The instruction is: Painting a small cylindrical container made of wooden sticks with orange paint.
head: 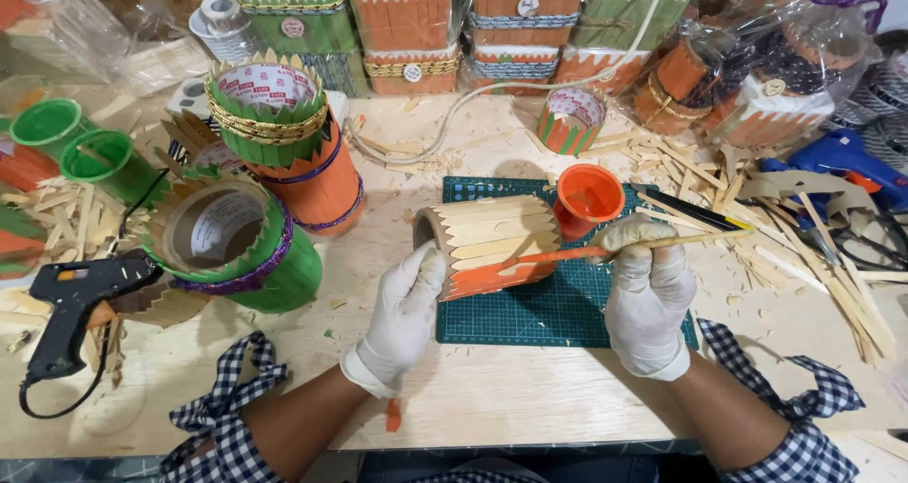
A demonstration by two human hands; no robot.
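Left hand (405,315), white glove, is gripping cardboard roll (487,245) clad in pointed wooden sticks, lying on green cutting mat (558,311). Right hand (649,294) is pinching thin brush (615,249), spreading orange paint; round paint cup (588,197) just above.

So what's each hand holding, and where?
Left hand grips the stick-covered tube by its near-left end; right hand holds a paintbrush mid-handle.
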